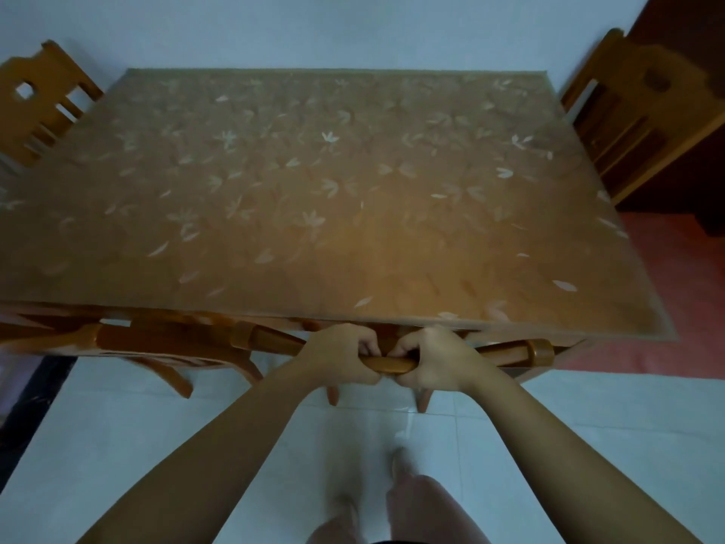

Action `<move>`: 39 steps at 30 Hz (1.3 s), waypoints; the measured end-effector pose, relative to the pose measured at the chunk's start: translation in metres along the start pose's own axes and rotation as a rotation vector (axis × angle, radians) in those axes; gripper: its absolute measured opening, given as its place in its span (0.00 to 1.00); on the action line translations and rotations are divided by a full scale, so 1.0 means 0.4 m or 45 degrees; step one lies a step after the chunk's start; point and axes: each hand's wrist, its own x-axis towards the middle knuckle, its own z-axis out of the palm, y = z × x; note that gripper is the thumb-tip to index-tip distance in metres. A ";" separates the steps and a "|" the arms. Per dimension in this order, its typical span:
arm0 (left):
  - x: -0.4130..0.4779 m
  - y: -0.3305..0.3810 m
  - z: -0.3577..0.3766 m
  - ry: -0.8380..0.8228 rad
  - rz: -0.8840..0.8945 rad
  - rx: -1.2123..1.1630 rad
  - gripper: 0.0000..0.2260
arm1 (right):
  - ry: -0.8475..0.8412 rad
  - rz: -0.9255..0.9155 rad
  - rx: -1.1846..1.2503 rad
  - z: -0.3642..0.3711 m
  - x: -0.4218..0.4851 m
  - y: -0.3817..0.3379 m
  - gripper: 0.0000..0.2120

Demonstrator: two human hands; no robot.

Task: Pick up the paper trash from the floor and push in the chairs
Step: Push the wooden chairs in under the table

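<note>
At the far left a wooden chair (43, 100) stands at the end of the bench (314, 190), its back close against the edge. Nearer, another chair (157, 341) sits tucked under the long side. Beside it is the chair in hand (274, 338): the left hand (337, 357) and right hand (435, 361) are side by side on the middle of its top rail, each grip clamped round the rail, fingers curled over and thumbs beneath. The rail already lies right at the bench edge, so I'd judge this the chair-pushing step, close to finished. The next move would be a short, level shove until the back meets the bench, then letting go. To the right, a fourth chair (635, 111) stands at the far end, seemingly in place.

No paper trash shows on the tiled floor (117, 426) from here.

No brand, label or writing can be read; the bench cover bears only a pale leaf pattern.
</note>
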 end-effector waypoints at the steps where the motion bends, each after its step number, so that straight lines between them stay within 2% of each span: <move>1: -0.001 -0.001 0.001 0.004 -0.001 -0.022 0.07 | 0.018 0.004 -0.013 0.003 -0.004 -0.003 0.07; 5: 0.001 -0.014 0.009 0.055 0.005 -0.044 0.07 | 0.135 -0.038 -0.138 0.019 -0.009 -0.008 0.09; 9: 0.004 -0.027 0.008 0.068 -0.016 0.008 0.07 | 0.199 -0.096 -0.187 0.034 -0.002 -0.003 0.20; 14: -0.002 -0.033 0.005 0.057 -0.031 0.035 0.08 | 0.196 -0.071 -0.217 0.036 -0.002 -0.015 0.10; 17: -0.004 -0.030 0.005 0.068 -0.035 0.055 0.08 | 0.213 -0.090 -0.171 0.039 -0.004 -0.016 0.16; 19: -0.007 -0.025 0.004 0.068 -0.035 0.074 0.07 | 0.221 -0.097 -0.158 0.038 -0.009 -0.023 0.17; 22: -0.011 -0.024 0.001 0.075 -0.033 0.083 0.06 | 0.232 -0.101 -0.156 0.035 -0.014 -0.030 0.09; 25: -0.013 -0.026 0.002 0.084 -0.030 0.091 0.05 | 0.228 -0.091 -0.176 0.037 -0.012 -0.028 0.06; 35: -0.033 -0.052 -0.017 0.083 -0.050 0.072 0.05 | 0.275 -0.185 -0.209 0.059 0.008 -0.051 0.19; 39: -0.044 -0.076 -0.036 0.088 -0.096 0.049 0.09 | 0.289 -0.203 -0.191 0.077 0.031 -0.075 0.17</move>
